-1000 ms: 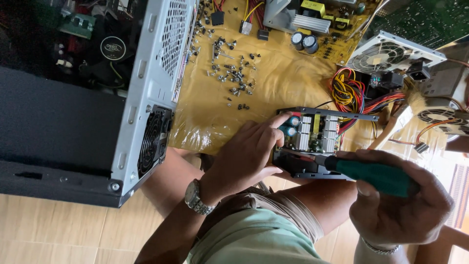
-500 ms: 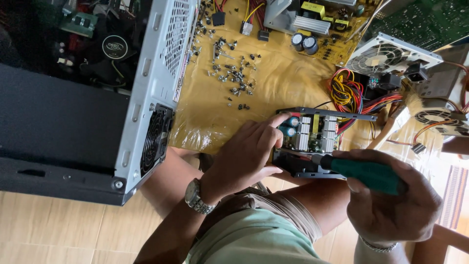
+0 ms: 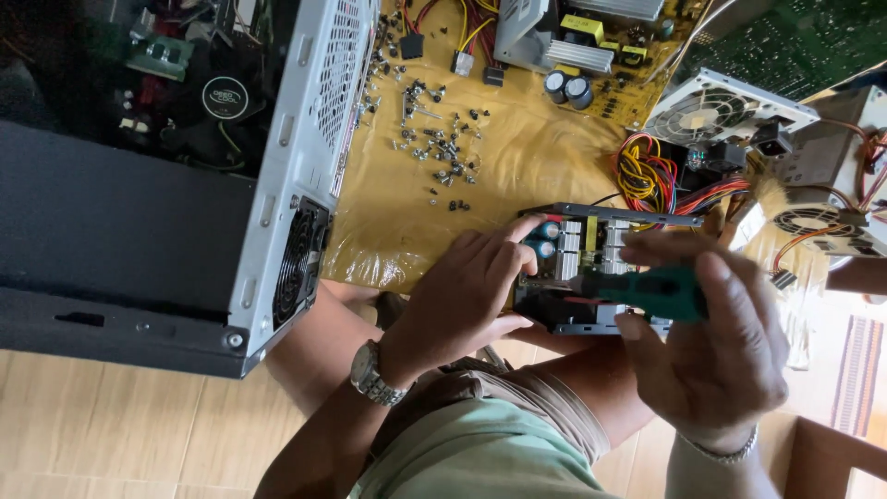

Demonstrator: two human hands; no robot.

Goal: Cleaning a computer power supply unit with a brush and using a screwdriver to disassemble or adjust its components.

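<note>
PSU (image 3: 591, 254) btwn hands, screwdriver (image 3: 647, 291) in right hand (image 3: 711, 356)

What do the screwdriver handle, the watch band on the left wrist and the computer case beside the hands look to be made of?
Screwdriver handle, gripped by the right hand: probably plastic or rubber, an even green matte surface. Watch band on the left hand side: likely metal, with silvery, shiny links. Computer case: apparently sheet metal, a grey panel with punched vent holes and a black matte side.

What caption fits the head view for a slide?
Left hand steadies an opened power supply unit; right hand works a green-handled screwdriver into it.
</note>
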